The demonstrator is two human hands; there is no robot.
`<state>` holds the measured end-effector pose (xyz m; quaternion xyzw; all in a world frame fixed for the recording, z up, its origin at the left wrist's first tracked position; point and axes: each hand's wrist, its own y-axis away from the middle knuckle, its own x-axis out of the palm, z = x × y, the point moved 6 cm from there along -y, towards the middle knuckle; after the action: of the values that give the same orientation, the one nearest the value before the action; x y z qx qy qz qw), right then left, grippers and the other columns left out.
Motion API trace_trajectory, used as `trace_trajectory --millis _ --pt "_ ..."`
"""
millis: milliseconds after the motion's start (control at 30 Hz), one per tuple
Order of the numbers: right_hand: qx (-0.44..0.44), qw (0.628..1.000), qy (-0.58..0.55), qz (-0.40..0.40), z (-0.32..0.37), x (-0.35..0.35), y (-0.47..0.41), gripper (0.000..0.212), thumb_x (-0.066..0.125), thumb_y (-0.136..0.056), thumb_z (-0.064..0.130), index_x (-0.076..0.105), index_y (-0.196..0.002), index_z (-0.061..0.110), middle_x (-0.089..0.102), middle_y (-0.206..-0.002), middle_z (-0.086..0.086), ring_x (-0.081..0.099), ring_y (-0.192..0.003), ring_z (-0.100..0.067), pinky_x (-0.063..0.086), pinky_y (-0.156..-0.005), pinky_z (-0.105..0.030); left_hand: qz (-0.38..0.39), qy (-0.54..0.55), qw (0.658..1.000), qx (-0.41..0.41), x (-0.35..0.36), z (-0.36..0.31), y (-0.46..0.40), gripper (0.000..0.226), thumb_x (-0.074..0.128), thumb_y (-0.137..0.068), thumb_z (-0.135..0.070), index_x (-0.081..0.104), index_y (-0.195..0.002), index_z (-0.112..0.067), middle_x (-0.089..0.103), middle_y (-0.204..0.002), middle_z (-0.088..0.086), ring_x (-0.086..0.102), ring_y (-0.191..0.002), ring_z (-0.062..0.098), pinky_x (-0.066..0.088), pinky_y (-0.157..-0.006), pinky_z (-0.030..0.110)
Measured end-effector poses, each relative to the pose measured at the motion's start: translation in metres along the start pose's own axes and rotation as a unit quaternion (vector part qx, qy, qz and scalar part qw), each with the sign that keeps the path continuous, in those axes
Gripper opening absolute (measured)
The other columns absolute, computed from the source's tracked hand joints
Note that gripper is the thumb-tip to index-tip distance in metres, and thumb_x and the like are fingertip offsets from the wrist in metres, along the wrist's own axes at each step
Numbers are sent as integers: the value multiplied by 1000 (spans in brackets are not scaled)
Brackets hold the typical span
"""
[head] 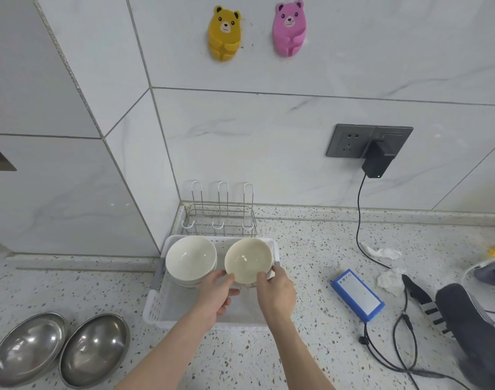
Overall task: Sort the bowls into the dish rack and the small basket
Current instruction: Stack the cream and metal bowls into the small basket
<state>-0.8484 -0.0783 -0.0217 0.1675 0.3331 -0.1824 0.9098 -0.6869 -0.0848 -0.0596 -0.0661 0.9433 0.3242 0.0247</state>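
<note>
Glossy cream ceramic bowl (247, 263), round, mouth tilted toward camera, held over white perforated plastic basket (156, 308) at center. Left hand (216, 295) pinches rim at 7 o'clock, right hand (277, 289) grips rim at 4; underside hidden. At 9 o'clock, stack of white bowls (190, 260) in basket, lower ones mostly hidden. At 12, wire dish rack (221, 218). At 8, two steel bowls (60, 349), partly cut off by the frame edge.

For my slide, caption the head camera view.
Both hands hold a white ceramic bowl over the white plastic basket beside stacked bowls.
</note>
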Motion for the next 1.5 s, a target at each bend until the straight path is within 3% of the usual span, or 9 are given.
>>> trace_trajectory --millis 367,533,667,767,833,967,1133,1333,1500 --pt "-38 996 81 14 3 1 0 31 45 -94 27 54 -118 9 66 -75 -5 62 -65 -24 50 -59 -33 1 12 1000 8 -1 2 -5 25 60 -96 -26 60 -121 -21 75 -87 17 39 -42 10 23 -33 18" --pt "-32 990 127 54 7 3 0 31 41 -97 28 60 -104 4 65 -124 -11 63 -70 -26 52 -62 -34 4 23 1000 1 1 -2 -7 22 59 -97 -25 58 -119 -20 73 -85 17 38 -40 10 22 -32 17" --pt "-17 988 127 91 7 5 -1 37 38 -100 32 60 -105 3 59 -135 -9 67 -83 -27 54 -73 -33 10 34 999 -4 3 -5 -7 20 58 -99 -21 57 -118 -16 71 -84 19 39 -44 12 24 -33 17" --pt "-1 993 58 103 5 4 4 35 36 -100 32 55 -112 5 73 -102 -16 70 -76 -24 55 -75 -33 23 57 998 -18 6 -3 -5 16 58 -99 -19 61 -114 -15 71 -83 17 45 -44 11 30 -36 17" --pt "16 994 -4 111 2 5 12 29 36 -101 30 55 -109 9 74 -79 -7 66 -58 -9 50 -61 -26 36 81 995 -37 9 2 -4 16 60 -97 -18 62 -112 -13 70 -85 17 48 -45 10 33 -36 17" --pt "88 979 -129 130 -10 8 23 29 41 -100 29 56 -88 8 66 -65 3 70 -56 -10 33 -46 -20 61 116 989 -66 12 7 -5 16 63 -96 -19 62 -109 -10 70 -79 15 53 -42 7 34 -35 16" --pt "152 953 -219 143 -10 9 21 22 43 -96 12 61 -88 1 63 -71 -4 72 -57 -18 29 -44 -24 82 146 981 -98 13 7 -3 19 66 -94 -21 60 -107 -9 71 -64 13 56 -39 7 33 -33 15" --pt "176 949 -222 140 -6 8 19 17 44 -95 8 56 -87 -1 65 -72 -7 70 -52 -18 29 -39 -22 126 119 980 -95 6 -1 19 29 67 -90 -15 60 -115 -3 69 -96 17 58 -52 11 32 -39 18" --pt "163 954 -222 120 -3 -3 36 16 44 -97 12 55 -91 1 62 -77 -8 70 -54 -18 29 -41 -24 147 134 978 -62 -17 -7 51 23 58 -95 -12 56 -116 -3 77 -101 14 48 -49 9 30 -37 17"
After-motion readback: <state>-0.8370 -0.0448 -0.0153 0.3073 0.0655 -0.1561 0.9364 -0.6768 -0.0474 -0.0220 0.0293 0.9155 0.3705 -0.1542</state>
